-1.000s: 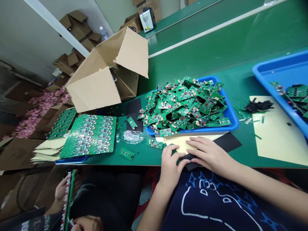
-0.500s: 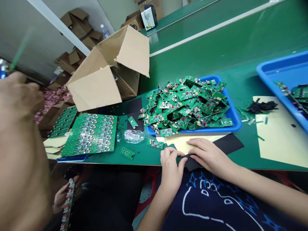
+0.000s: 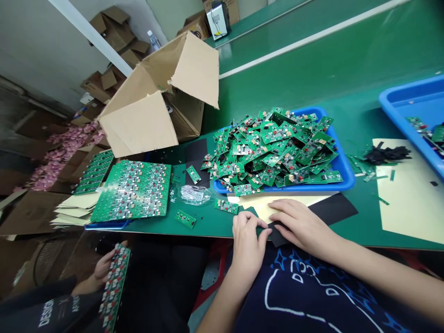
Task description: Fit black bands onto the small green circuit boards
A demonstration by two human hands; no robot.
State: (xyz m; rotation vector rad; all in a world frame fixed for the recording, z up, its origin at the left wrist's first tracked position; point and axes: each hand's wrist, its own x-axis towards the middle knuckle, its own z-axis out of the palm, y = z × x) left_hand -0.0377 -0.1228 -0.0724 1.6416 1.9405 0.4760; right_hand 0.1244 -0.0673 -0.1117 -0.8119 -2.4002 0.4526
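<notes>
My left hand [image 3: 248, 238] is closed in a pinch, thumb and forefinger on the edge of a small black sheet [image 3: 278, 238] at the front of the bench. My right hand [image 3: 300, 224] lies beside it with fingers stretched out, the lower ones on the black sheet and the upper ones over pale yellow paper [image 3: 263, 208]. Another black sheet [image 3: 335, 208] sticks out behind my right wrist. Just left of my left hand, a small green circuit board [image 3: 226, 206] rests on the bench.
Behind my hands, a blue tray [image 3: 347, 178] is heaped with circuit boards. Left are board panels [image 3: 133, 189], a plastic bag of metal pins [image 3: 194, 194] and an open carton [image 3: 138, 122]. Black strips [image 3: 388, 153] lie right, near another blue tray [image 3: 398, 106]. A co-worker's hand [image 3: 104, 268] holds a panel.
The co-worker's raised arm has left the near left side, and the held panel now shows more of its face. My fingers have shifted slightly on the black sheet, its edge lower.
</notes>
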